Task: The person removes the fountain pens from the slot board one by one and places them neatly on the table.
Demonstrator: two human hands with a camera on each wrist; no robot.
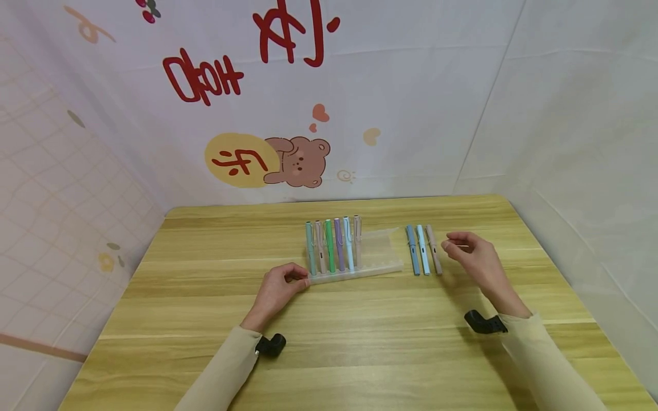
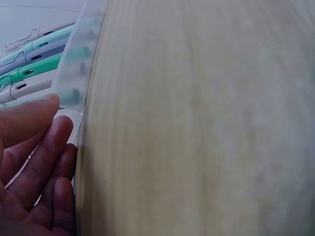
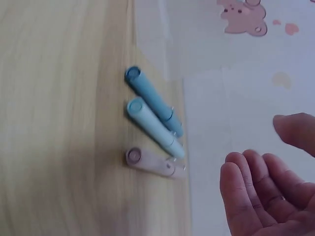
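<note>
A clear plastic pen rack point(image 1: 377, 268) stands on the table with several capped pens leaning in its left part: teal, pinkish, green point(image 1: 330, 246), purple, light blue and pale pink-grey. At its left front corner my left hand point(image 1: 277, 288) pinches the rack, the thumb on the edge in the left wrist view. To the rack's right, three pens lie side by side: a darker blue pen point(image 1: 413, 250), a light blue pen point(image 1: 423, 250) and a pinkish pen point(image 1: 434, 250). Just right of the pinkish one hovers my right hand point(image 1: 475, 260), thumb and fingers apart, holding nothing.
The wood-grain table point(image 1: 329, 337) meets a white printed cloth wall point(image 1: 411, 85) at its back edge. More cloth hangs along both sides. A black wrist camera point(image 1: 485, 322) sits on each sleeve.
</note>
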